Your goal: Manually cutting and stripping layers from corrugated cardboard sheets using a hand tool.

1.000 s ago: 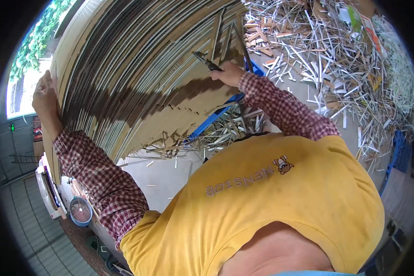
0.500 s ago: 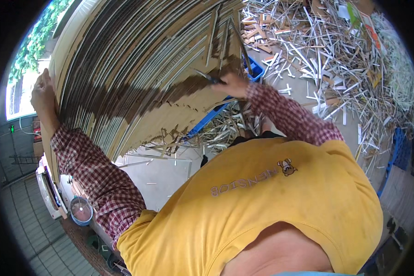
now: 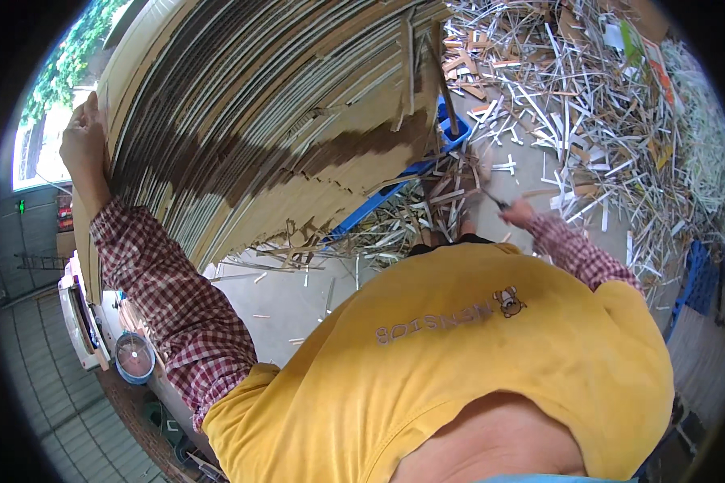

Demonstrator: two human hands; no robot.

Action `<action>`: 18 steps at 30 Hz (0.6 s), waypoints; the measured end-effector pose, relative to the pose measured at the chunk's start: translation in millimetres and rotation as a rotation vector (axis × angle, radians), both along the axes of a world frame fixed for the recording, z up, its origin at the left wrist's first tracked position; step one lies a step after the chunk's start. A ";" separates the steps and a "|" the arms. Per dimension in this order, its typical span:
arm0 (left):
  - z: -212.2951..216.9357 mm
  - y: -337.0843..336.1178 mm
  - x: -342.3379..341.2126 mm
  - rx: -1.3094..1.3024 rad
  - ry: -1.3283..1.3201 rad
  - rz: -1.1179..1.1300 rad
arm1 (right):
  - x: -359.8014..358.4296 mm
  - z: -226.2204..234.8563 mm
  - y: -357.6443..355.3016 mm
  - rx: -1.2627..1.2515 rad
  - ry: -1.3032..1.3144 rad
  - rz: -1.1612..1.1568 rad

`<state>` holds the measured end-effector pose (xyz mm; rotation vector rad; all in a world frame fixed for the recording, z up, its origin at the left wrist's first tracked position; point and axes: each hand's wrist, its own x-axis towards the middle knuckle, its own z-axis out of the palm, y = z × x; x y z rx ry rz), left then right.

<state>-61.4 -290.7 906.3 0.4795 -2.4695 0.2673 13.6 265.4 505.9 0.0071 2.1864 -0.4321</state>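
A tall stack of cardboard sheets (image 3: 298, 88) fills the upper left, its layered edges fanned toward me and a dark band running across them. Against its outer left side, my left hand (image 3: 84, 143) rests with the fingers pointing up along the edge. Away from the stack, low on the right, my right hand (image 3: 520, 214) is closed round a dark-handled tool (image 3: 503, 204). Its thin tip is blurred, so I cannot tell its exact kind. Cardboard strips (image 3: 453, 181) lie just beyond that hand.
Offcut strips in white and brown (image 3: 572, 113) lie heaped over the floor at the right. A blue pallet or frame (image 3: 376, 205) shows under the stack. A round container (image 3: 135, 358) stands at the lower left, near a brown-edged surface. A blue crate (image 3: 701, 274) is at the far right.
My right hand has swung away from the stack's face, down and to the right, with the tool still in it. My left hand stays at the stack's edge.
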 end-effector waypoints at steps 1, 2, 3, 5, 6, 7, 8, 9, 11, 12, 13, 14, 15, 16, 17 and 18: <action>0.9 -1.4 -0.4 -0.002 -0.016 0.003 | 16.5 -14.2 25.8 -0.136 -0.032 -0.035; 1.6 -2.9 -0.6 -0.018 -0.014 0.010 | 19.3 -29.6 32.6 -0.188 -0.043 0.117; 2.2 -4.2 -1.4 0.014 -0.020 0.023 | 16.4 -41.6 33.2 -0.261 -0.003 0.215; 3.2 -5.9 -4.1 0.022 -0.025 0.034 | 2.8 -56.4 0.8 -0.632 0.115 0.339; 3.3 -6.1 -5.0 0.036 -0.030 0.065 | -8.4 -53.7 -21.7 -0.847 0.231 0.388; 2.9 -6.1 -5.4 0.037 -0.023 0.055 | -24.3 -44.0 -45.9 -0.907 0.192 0.350; 2.7 -5.7 -4.9 0.030 -0.017 0.055 | -38.1 -30.9 -73.0 -1.059 0.164 0.301; 1.6 -5.3 -4.0 0.019 -0.012 0.061 | -52.0 -12.9 -97.9 -1.123 0.243 0.297; 0.1 -3.7 -2.5 0.024 -0.002 0.033 | -71.8 25.6 -141.6 -1.126 0.286 0.181; -1.3 -3.1 -1.4 0.007 0.011 0.016 | -78.0 42.4 -159.5 -1.083 0.248 0.075; -1.9 -2.5 -0.7 0.041 0.012 0.022 | -81.1 57.1 -171.8 -1.011 0.279 -0.003; -2.6 -1.9 -0.3 0.056 0.019 0.022 | -83.9 69.7 -176.9 -0.963 0.311 -0.072; -2.5 -1.5 0.1 0.071 0.021 0.018 | -83.0 78.2 -181.6 -0.914 0.343 -0.140; -2.8 -1.2 -0.1 0.026 0.033 0.032 | -82.3 83.9 -173.7 -0.870 0.265 -0.014; -1.8 -0.9 -0.2 0.008 0.023 0.033 | -80.5 86.2 -170.9 -0.881 0.154 0.155; -1.5 -0.5 -1.0 -0.011 0.004 0.036 | -79.3 87.1 -160.3 -0.964 0.082 0.339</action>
